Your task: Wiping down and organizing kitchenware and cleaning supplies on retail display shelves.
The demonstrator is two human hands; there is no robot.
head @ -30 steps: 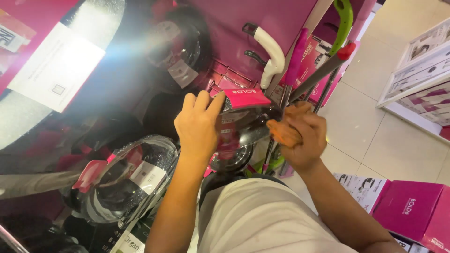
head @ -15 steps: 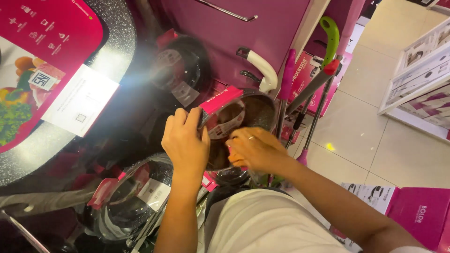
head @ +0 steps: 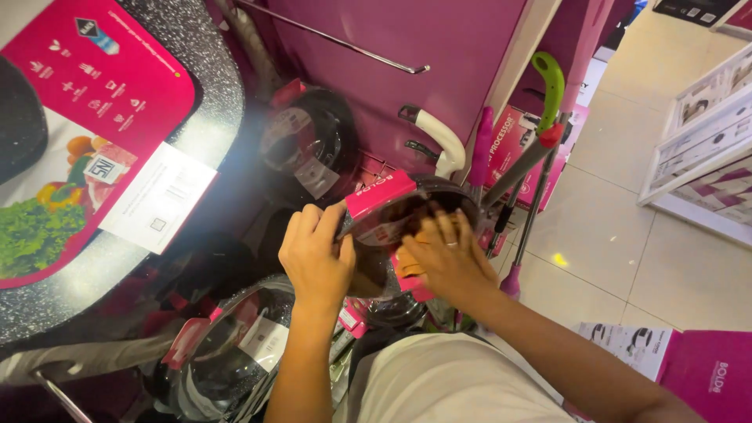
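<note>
Left hand [head: 315, 258]: clasping rim of dark pot [head: 407, 227], thumb by pink label sleeve [head: 381, 193].
Right hand [head: 445, 262]: curled, fingers reaching inside pot, pressing orange cloth [head: 407, 262]; ring on one finger.
Pot: held tilted in mid-air before magenta shelving [head: 439, 39], above stacked cookware.
Slip risk: one-hand rim grip; likely drop onto glass lid [head: 227, 352] below.
Snag risk: mop handles [head: 533, 157] just beside; possibly knocked by right elbow.
Farther: hanging lidded pan [head: 309, 149], white-handled pan [head: 439, 137] near; bump possible.

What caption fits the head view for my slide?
Left hand grips the dark pan by its pink-labelled rim while the right hand reaches inside, amid shelved cookware.
</note>
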